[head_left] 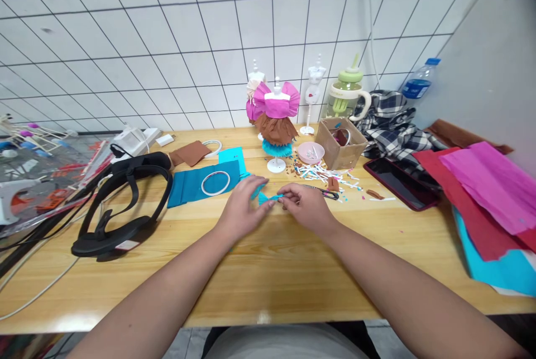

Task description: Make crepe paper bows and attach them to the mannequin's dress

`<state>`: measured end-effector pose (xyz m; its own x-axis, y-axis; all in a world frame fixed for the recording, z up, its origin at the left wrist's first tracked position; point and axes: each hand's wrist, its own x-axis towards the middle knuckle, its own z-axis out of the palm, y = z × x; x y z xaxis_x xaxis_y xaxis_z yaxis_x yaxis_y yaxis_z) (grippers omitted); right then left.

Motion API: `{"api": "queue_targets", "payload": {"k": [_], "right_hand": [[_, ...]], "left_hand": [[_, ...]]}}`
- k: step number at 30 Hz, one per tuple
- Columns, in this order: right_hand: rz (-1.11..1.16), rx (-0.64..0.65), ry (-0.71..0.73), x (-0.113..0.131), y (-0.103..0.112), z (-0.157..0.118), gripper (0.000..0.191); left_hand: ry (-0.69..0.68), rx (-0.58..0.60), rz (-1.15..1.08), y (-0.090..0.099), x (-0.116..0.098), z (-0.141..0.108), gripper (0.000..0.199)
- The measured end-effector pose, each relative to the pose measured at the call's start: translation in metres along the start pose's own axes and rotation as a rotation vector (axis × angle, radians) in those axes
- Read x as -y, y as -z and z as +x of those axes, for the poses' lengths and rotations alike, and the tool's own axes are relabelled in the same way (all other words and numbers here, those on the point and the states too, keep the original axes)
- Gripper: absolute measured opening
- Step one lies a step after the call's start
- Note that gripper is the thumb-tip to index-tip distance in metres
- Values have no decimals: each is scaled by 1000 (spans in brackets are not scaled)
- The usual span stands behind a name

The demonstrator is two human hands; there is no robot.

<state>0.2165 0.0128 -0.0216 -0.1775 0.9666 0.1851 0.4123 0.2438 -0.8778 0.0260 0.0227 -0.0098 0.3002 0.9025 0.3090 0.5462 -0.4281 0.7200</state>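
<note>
My right hand (pixel 307 207) pinches one end of a small gathered piece of bright blue crepe paper (pixel 263 198) between thumb and fingertips. On the other side, my left hand (pixel 243 208) curves around the fanned end of the paper, its thumb against it and its fingers partly covering the blue. Just beyond the hands stands a small white dress form (pixel 276 166) wearing a pink top with puffed sleeves, a brown ruffled layer and a blue frilled hem. Black-handled scissors or tweezers (pixel 330 194) lie beside my right hand, partly hidden by it.
Left are a black headset (pixel 121 242), folded teal paper (pixel 188 183) with a white ring (pixel 215 183), and brown sheets (pixel 190 152). Right are paper scraps (pixel 322 173), a pink dish (pixel 311 152), a cardboard box (pixel 341 147), a phone (pixel 400 183) and coloured paper sheets (pixel 486 197).
</note>
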Motion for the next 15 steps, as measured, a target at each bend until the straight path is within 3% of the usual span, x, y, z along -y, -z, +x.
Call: {"api": "queue_targets", "payload": {"k": [2, 5, 10, 15], "right_hand": [[70, 36, -35, -1, -2, -1, 15], [137, 55, -47, 0, -4, -2, 21], [-37, 74, 119, 3, 1, -3, 39], [-202, 70, 178, 6, 6, -2, 13]], "left_hand": [[-186, 30, 284, 1, -3, -2, 25], [-246, 75, 480, 3, -5, -3, 15], [-208, 108, 486, 4, -6, -3, 16], [-158, 154, 418, 3, -5, -2, 19]]}}
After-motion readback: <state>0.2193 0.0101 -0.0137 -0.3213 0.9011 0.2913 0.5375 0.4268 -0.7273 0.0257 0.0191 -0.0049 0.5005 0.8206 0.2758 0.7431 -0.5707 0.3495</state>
